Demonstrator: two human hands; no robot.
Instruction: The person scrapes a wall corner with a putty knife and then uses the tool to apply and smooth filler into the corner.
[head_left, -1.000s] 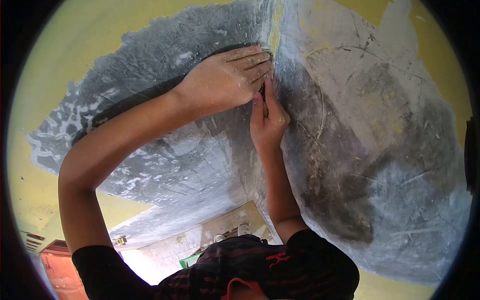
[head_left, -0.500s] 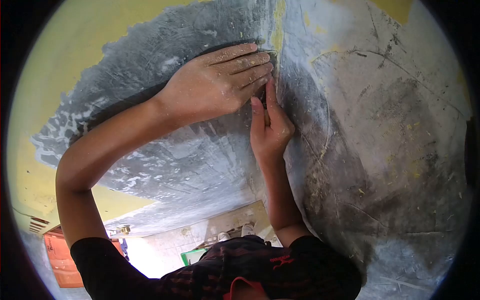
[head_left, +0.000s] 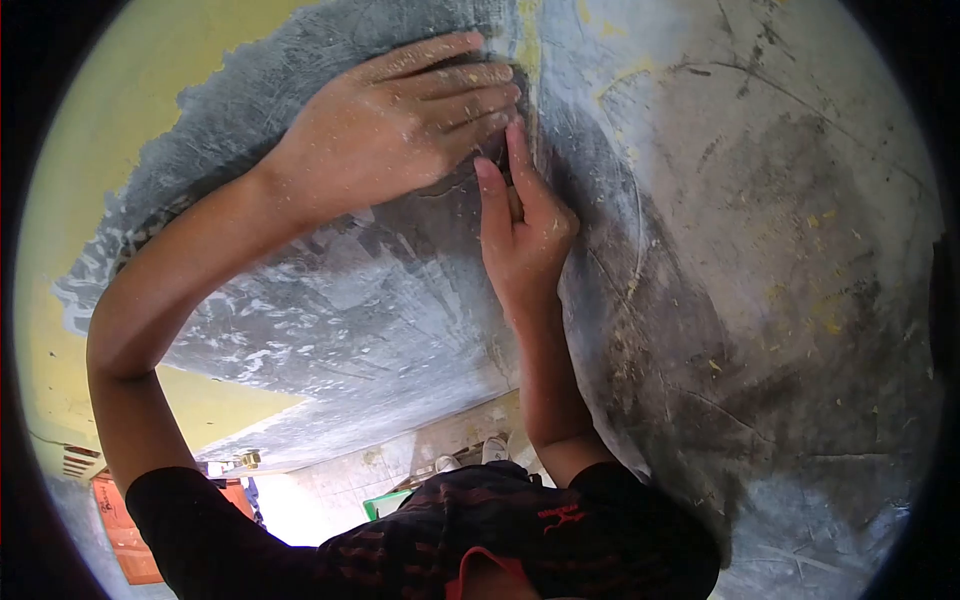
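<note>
My left hand (head_left: pixel 385 130) reaches across the grey wall (head_left: pixel 330 310), its dusty fingers stretched out side by side towards the wall corner. My right hand (head_left: pixel 525 215) is just beside its fingertips, with the thumb and index finger pointing up. The right index fingertip meets or nearly meets the left fingers. Between the hands shows a dark patch; whether it is a thin object or shadow I cannot tell. Yellow flecks and dust cover both hands. What the right fingers hold, if anything, is hidden.
Yellow paint (head_left: pixel 90 240) borders the bare grey area on the left. The adjoining wall (head_left: pixel 740 240) on the right is stained and scratched. Below are a pale floor (head_left: pixel 330 495), a green-edged object (head_left: pixel 383 505), white shoes (head_left: pixel 494 450) and an orange object (head_left: pixel 125 530) at lower left.
Both hands have shifted up and to the left in the view, along with the wall marks. The fingers of my left hand look slightly more spread.
</note>
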